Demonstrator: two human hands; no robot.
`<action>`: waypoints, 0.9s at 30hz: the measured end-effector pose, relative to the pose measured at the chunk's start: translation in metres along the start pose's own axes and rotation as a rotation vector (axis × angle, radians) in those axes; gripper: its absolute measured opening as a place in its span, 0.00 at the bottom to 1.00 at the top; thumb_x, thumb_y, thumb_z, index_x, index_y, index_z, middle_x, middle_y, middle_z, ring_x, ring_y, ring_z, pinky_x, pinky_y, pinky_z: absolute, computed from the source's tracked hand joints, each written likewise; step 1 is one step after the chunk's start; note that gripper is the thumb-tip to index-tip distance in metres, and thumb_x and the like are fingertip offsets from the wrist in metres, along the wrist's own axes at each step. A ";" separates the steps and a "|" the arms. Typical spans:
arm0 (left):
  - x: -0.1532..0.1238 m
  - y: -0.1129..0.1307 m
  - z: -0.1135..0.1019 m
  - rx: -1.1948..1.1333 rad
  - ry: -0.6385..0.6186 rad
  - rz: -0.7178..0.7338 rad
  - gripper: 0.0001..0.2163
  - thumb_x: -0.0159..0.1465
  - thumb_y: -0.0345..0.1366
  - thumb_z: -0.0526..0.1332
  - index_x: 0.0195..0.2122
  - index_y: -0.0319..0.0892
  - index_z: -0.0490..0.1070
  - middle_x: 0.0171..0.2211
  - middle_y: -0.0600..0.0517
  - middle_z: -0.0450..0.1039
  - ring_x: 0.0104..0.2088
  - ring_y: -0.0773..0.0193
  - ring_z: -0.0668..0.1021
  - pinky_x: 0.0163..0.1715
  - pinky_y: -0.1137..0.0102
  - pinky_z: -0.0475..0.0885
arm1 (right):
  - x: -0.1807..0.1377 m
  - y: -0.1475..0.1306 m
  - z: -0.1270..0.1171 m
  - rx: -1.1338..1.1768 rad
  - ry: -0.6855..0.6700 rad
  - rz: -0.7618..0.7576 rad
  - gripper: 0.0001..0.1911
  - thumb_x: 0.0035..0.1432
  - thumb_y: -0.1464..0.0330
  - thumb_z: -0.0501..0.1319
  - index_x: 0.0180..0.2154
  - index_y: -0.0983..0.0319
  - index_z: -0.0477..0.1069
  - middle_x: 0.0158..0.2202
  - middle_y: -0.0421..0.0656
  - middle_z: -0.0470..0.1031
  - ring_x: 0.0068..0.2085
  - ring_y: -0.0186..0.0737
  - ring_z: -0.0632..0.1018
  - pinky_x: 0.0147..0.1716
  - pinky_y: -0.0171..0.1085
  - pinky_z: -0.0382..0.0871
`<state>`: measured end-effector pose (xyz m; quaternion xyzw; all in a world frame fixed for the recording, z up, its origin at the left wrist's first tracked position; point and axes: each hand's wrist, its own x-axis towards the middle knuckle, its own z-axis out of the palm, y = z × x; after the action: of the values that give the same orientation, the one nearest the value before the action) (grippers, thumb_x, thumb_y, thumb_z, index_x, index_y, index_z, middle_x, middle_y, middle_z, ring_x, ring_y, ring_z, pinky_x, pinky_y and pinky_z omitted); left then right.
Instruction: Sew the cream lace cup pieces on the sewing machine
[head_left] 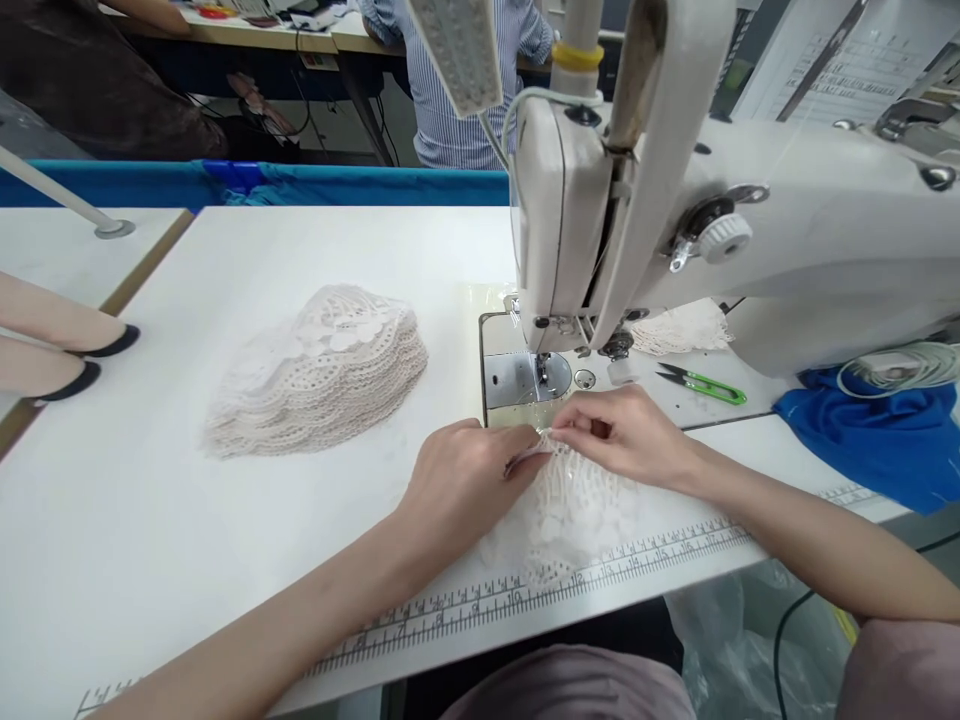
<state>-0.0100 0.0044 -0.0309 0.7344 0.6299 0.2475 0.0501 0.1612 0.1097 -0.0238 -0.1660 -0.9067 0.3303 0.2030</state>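
A white lace piece (570, 510) lies on the white table (225, 540) just in front of the sewing machine's needle plate (517, 378). My left hand (461, 480) pinches the lace's far edge from the left, fingers closed on it. My right hand (626, 432) grips the same edge from the right, fingers pressed together. Both hands sit close to the presser foot (541, 372) of the white sewing machine (720, 230).
A stack of lace pieces (319, 375) sits left of the machine. More lace (686, 328) lies behind the needle. Green thread snips (701, 384) and blue cloth (877, 435) are at right. Another person's fingers with dark nails (67, 350) rest at far left. A ruler strip (525, 590) runs along the front edge.
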 end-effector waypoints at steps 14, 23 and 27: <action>-0.011 0.008 0.004 0.434 0.089 0.312 0.12 0.66 0.31 0.56 0.50 0.37 0.70 0.52 0.47 0.73 0.46 0.55 0.75 0.41 0.58 0.61 | 0.008 0.017 0.005 -0.623 0.110 0.039 0.14 0.65 0.65 0.54 0.35 0.61 0.77 0.27 0.40 0.76 0.24 0.30 0.70 0.23 0.33 0.52; -0.001 -0.002 0.010 0.361 0.085 0.236 0.15 0.67 0.35 0.56 0.54 0.40 0.68 0.53 0.49 0.72 0.50 0.54 0.75 0.42 0.58 0.61 | -0.003 0.012 0.008 -0.912 0.123 -0.116 0.15 0.66 0.65 0.52 0.43 0.63 0.77 0.29 0.42 0.77 0.24 0.32 0.69 0.19 0.37 0.48; -0.003 0.001 0.009 0.400 0.064 0.224 0.18 0.67 0.38 0.55 0.56 0.38 0.66 0.55 0.46 0.70 0.52 0.52 0.74 0.42 0.57 0.61 | 0.000 0.015 0.008 -0.943 0.091 -0.082 0.16 0.67 0.64 0.52 0.40 0.61 0.78 0.30 0.44 0.77 0.28 0.36 0.72 0.20 0.38 0.47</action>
<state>-0.0054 0.0035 -0.0387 0.7868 0.5824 0.1449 -0.1441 0.1601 0.1160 -0.0399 -0.2182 -0.9538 -0.1334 0.1577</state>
